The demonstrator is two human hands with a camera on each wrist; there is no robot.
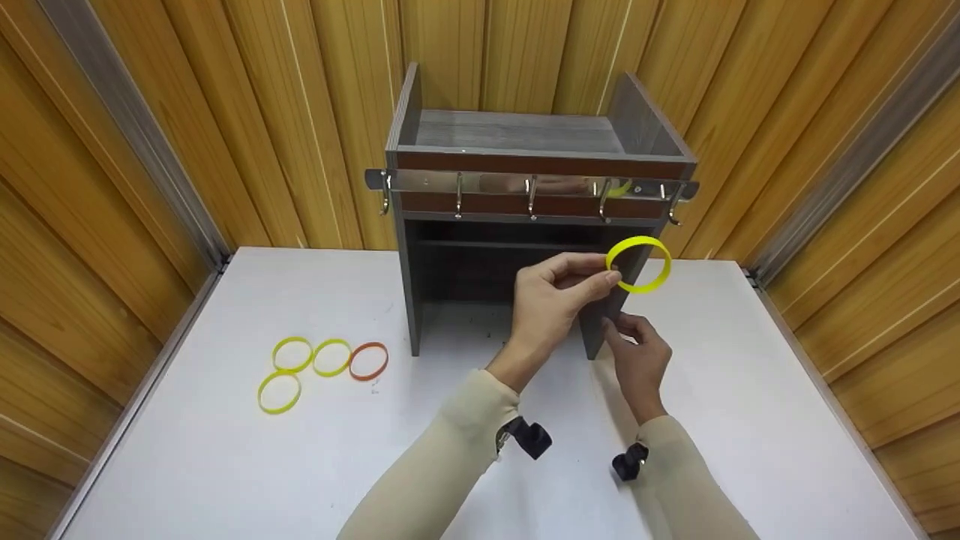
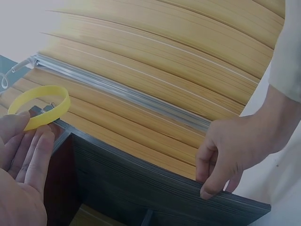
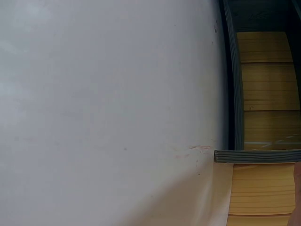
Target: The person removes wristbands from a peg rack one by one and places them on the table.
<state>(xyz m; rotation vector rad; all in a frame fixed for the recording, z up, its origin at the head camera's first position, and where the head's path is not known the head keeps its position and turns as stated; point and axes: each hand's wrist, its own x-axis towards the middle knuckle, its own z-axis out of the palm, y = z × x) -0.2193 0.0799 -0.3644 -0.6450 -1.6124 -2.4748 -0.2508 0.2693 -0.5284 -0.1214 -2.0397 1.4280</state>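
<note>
My left hand [image 1: 546, 304] pinches a yellow wristband [image 1: 664, 279] between thumb and fingers, held up before the right front of a grey wooden shelf unit [image 1: 517, 131]. Just above it runs a shiny metal rail [image 1: 495, 182] with several hooks [image 1: 532, 196]. Lower down, my right hand [image 1: 643, 360] grips the front edge of the unit's right side panel [image 1: 592, 330]. In the left wrist view, that thumb and fingers are on either side of the panel edge [image 2: 155, 176], and the wristband [image 2: 59, 110] stands near the rail's end. Only a sliver of the right hand shows in the right wrist view.
On the white table [image 1: 187, 450], left of the unit, lie an orange wristband [image 1: 352, 366] and three yellow ones, including a front one [image 1: 260, 395]. Wood-patterned walls [image 1: 315, 127] enclose the table at the back and sides, with metal posts [image 1: 150, 127] in the corners.
</note>
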